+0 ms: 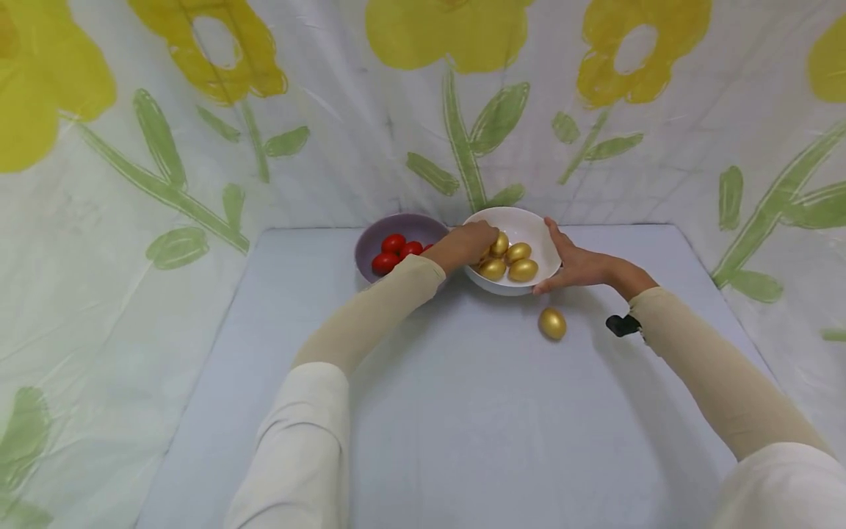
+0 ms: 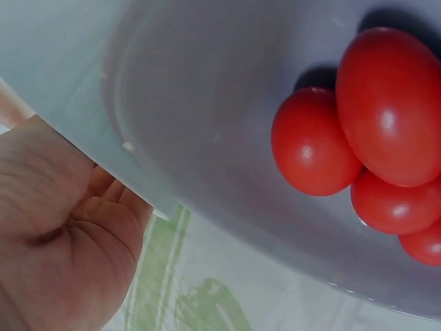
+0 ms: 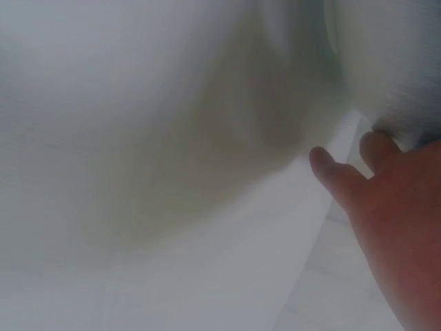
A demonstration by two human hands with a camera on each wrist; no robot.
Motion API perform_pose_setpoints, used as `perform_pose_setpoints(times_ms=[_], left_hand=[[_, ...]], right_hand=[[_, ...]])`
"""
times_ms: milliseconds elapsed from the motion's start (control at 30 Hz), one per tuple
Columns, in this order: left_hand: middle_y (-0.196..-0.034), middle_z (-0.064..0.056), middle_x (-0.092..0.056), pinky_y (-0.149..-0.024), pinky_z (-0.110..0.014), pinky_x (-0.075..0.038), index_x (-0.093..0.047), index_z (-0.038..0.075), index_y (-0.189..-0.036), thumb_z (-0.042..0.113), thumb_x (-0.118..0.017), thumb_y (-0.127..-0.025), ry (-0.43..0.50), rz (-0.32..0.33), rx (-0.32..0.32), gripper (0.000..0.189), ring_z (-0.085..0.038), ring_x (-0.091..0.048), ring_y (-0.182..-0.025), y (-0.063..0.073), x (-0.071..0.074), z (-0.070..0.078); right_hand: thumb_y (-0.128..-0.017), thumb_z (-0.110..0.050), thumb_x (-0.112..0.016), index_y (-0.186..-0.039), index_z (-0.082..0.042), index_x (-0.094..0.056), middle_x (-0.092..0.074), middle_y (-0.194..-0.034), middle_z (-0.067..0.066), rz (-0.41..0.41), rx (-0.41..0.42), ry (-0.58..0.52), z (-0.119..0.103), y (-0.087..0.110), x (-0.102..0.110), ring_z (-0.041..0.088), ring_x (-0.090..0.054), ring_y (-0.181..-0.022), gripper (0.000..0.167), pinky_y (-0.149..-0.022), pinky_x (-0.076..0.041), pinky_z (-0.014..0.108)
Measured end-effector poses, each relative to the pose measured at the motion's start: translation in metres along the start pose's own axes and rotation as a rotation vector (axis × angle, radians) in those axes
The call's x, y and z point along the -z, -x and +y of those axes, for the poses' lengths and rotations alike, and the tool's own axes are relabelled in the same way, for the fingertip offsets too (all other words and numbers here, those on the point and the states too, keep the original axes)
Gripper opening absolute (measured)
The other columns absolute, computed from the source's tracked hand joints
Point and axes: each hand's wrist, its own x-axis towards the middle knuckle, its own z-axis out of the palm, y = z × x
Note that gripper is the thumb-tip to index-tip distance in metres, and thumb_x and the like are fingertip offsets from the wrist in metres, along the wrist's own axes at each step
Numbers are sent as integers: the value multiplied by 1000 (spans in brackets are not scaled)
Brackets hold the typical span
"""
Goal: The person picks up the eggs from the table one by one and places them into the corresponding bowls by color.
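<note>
In the head view my left hand [image 1: 471,242] reaches over the near-left rim of a white bowl [image 1: 545,253]. Its bent fingers are down among several gold eggs [image 1: 522,270]. The left wrist view shows this hand [image 2: 69,248] with its fingertips hidden behind the bowl's wall; I cannot tell whether they grasp an egg. At the opposite side, my right hand [image 1: 578,266] rests against the bowl, thumb and forefinger spread along its outside. Two extended fingertips of the right hand [image 3: 379,186] show beside the bowl in the right wrist view.
A purple bowl [image 1: 362,253] holding several red eggs [image 2: 389,107] stands left of the white one, under my left forearm. A lone gold egg [image 1: 552,323] lies on the pale table [image 1: 463,426] nearer to me. A flower-painted curtain [image 1: 330,169] hangs behind.
</note>
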Motion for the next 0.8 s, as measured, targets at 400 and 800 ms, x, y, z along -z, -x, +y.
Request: perform_pose_setpoints(times_ms=[400,800], left_hand=[[-126,-12,-66,-101,-36,-52,-60,5,-135,4,-59,-106,-90,-21,-14,29,-24,-63,-114,4,4,1],[-157,-5,-55,-114,-34,-45,-39,11,-164,38,-59,-109,133,248,-16,64,-22,-53,-142,28,50,28]], right_hand=[[-85,-43,-90,-162,-23,33,26,-173,12,-6,26,-9,-1,-3,-6,40,14,-161,147,-125,-5,68],[-85,-42,-90,-161,-23,34,25,-173,14,0,19,2,3,-2,3,43,11,-160,146,-124,-7,70]])
